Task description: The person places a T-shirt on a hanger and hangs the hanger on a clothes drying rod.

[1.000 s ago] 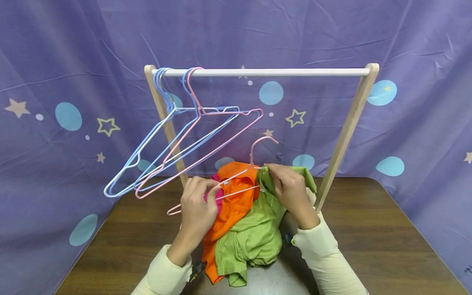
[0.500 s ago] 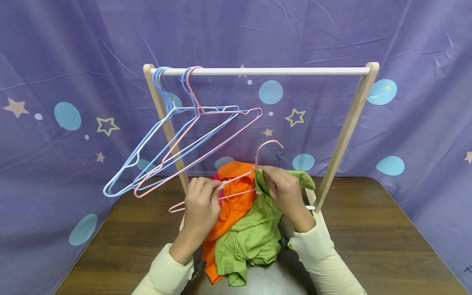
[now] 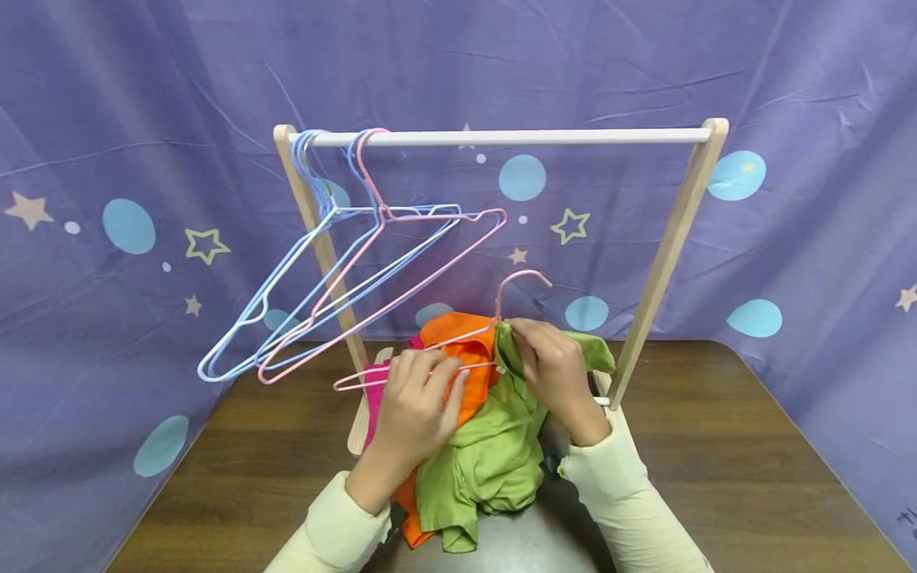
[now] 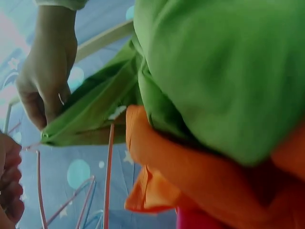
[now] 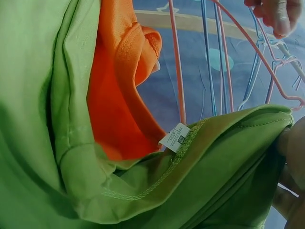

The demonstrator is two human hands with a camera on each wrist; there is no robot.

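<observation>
My right hand (image 3: 555,374) pinches the neckline of a green T-shirt (image 3: 494,461) beside the neck of a pink hanger (image 3: 523,274). The hanger's right end is inside the shirt; its left end sticks out. My left hand (image 3: 423,406) is in front of the hanger's left half, fingers loosely bent. In the right wrist view, the fingertips (image 5: 281,21) of that hand appear apart from the hanger wire. The shirt's white label (image 5: 177,137) shows at the collar. An orange garment (image 3: 458,326) lies behind the green T-shirt.
A rack with a white rail (image 3: 516,138) and wooden posts (image 3: 669,263) stands on the brown table (image 3: 723,477). Several blue, white and pink hangers (image 3: 344,263) hang at its left. Magenta cloth (image 3: 374,394) lies by the left foot. A purple curtain (image 3: 609,72) is behind.
My left hand has left its pinch on the hanger wire and moved right and slightly down. The hanger has shifted slightly right. My right hand stays at the green neckline.
</observation>
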